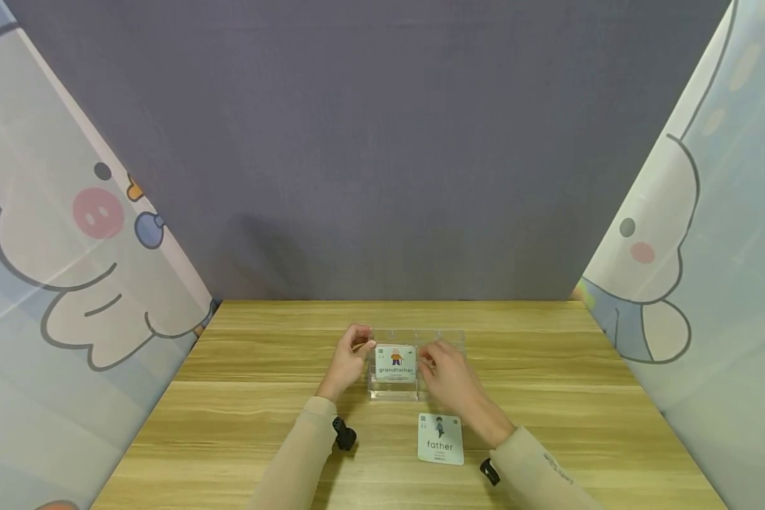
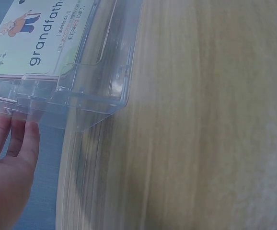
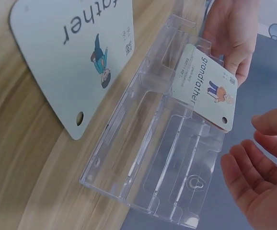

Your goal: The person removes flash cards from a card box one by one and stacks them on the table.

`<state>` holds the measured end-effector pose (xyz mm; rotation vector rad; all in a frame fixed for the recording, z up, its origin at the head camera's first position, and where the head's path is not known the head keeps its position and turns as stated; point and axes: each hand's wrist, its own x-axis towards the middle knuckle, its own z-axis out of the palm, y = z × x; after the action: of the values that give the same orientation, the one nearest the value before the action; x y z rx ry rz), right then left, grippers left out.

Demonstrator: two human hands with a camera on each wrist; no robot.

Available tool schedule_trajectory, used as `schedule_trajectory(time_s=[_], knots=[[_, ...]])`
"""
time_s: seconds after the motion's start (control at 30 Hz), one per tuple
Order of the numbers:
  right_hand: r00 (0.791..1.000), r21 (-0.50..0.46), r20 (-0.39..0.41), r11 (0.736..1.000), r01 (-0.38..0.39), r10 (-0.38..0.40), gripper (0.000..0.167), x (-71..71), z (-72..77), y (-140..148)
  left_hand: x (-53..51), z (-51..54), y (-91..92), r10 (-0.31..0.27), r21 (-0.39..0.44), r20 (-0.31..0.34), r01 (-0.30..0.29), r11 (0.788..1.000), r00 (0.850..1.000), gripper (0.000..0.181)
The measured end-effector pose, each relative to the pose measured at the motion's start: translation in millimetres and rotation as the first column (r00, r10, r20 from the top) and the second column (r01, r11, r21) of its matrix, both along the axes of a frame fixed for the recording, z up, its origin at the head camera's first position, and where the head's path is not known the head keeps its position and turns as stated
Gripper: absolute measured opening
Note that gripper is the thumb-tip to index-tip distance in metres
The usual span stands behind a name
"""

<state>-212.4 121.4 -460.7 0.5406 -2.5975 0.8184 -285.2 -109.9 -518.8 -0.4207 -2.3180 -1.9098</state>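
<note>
At a wooden table (image 1: 535, 382) before grey cloth (image 1: 382, 156), the left hand (image 1: 348, 360) grips a holder (image 3: 165, 153), right hand (image 1: 449, 377) relaxed.

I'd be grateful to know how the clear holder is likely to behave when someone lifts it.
The clear holder is probably light for its size, since its see-through walls look thin. It seems fairly stiff, as its ridges stay straight. With the grandfather card on one side only, it might lift slightly lopsided.

Left hand (image 1: 348, 360) in a grip — right hand (image 1: 449, 375) (fingers loosely bent) apart from it.
</note>
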Motion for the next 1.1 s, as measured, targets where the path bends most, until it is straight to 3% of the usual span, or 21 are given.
schedule_trajectory(time_s=[0.57,1.1], knots=[[0.993,0.009,-0.12,1.0,-0.002,0.003,0.018,-13.4,-1.2,-7,-0.5,-2.0,1.1,0.015,-0.005,-0.024,-0.015,1.0,1.0,0.025],[0.99,0.062,-0.141,0.998,-0.017,0.026,0.015,-24.4,-7.4,-14,-1.4,-0.4,2.7,0.01,0.021,-0.012,-0.01,1.0,1.0,0.027]])
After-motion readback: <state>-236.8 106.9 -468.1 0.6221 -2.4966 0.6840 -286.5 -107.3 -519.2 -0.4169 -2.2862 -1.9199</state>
